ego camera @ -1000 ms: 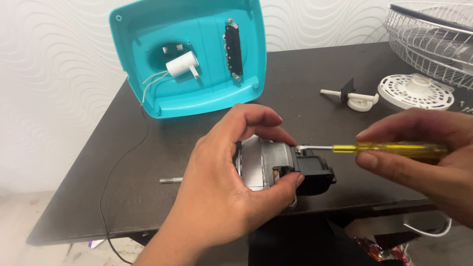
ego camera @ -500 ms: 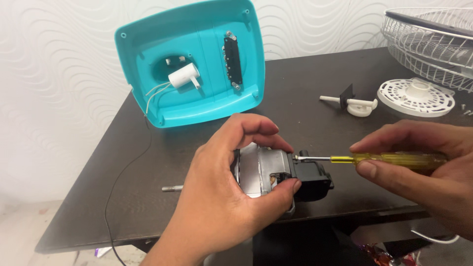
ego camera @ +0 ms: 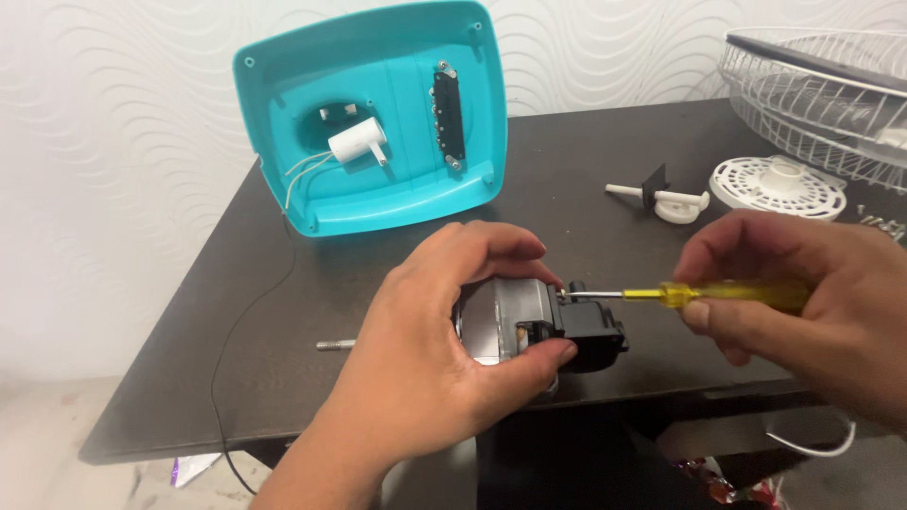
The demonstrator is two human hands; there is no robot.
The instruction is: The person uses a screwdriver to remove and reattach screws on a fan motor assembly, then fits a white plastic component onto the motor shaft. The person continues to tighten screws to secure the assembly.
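My left hand (ego camera: 439,340) grips a small electric motor (ego camera: 515,319), a silver metal body with a black plastic block (ego camera: 590,331) on its right end. A thin steel shaft (ego camera: 335,345) pokes out to the left of the hand. My right hand (ego camera: 812,302) holds a screwdriver with a clear yellow handle (ego camera: 727,293). Its metal tip meets the top of the motor where the silver body joins the black block. Both hands hover over the near edge of the dark table (ego camera: 586,189).
A turquoise plastic housing (ego camera: 368,118) leans against the wall at the back, with a white capacitor, wires and a black switch strip inside. On the right lie a white knob piece (ego camera: 661,198), a round white vented disc (ego camera: 779,187) and a white wire grille (ego camera: 822,85). A black cable (ego camera: 231,349) hangs off the left.
The screwdriver has stayed at the motor's top joint while both hands shifted slightly. The camera view has drifted a little, so the housing sits lower in view.
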